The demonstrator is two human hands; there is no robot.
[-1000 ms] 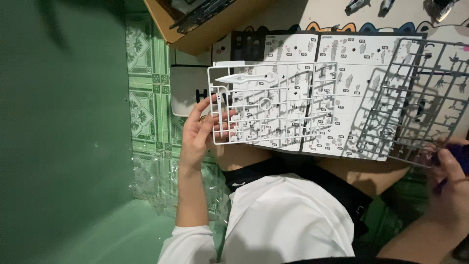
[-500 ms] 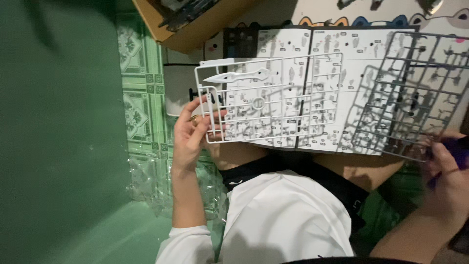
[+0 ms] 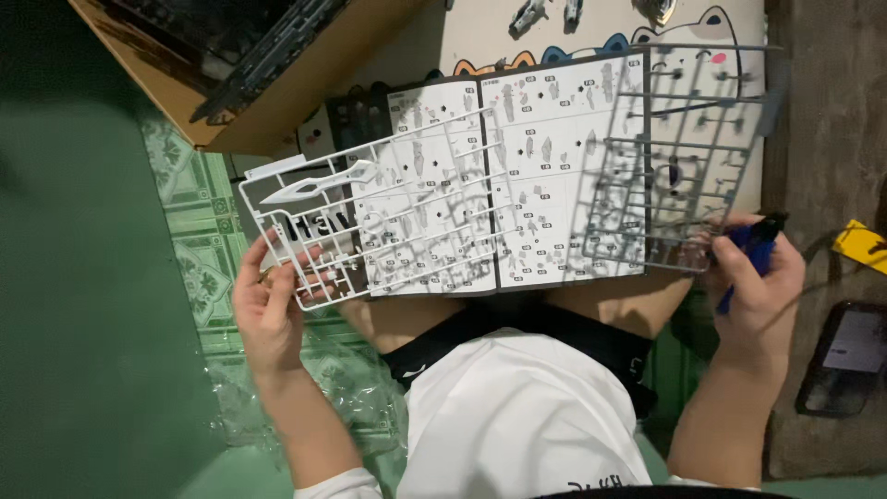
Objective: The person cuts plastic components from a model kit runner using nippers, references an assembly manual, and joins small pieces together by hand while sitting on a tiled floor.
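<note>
My left hand point(image 3: 270, 300) grips the lower left corner of a white plastic parts frame point(image 3: 370, 222), which lies tilted over an open instruction booklet point(image 3: 517, 176) on my lap. My right hand point(image 3: 759, 286) holds a blue-handled cutter point(image 3: 750, 248) and pinches the lower right edge of a grey parts frame point(image 3: 679, 157) that covers the booklet's right page. A long white blade-shaped part point(image 3: 314, 187) sits near the top of the white frame.
An open cardboard box point(image 3: 268, 69) with dark parts frames stands at the upper left. Crumpled clear plastic bags point(image 3: 277, 407) lie on the green patterned floor. A dark phone point(image 3: 845, 356) and a yellow object point(image 3: 861, 245) rest at the right. Small model pieces point(image 3: 545, 14) sit on a cartoon mat.
The view has shifted, so everything sits further right and lower. The white frame has tilted and slid left off the booklet. The grey frame now stands more upright over the right page.
</note>
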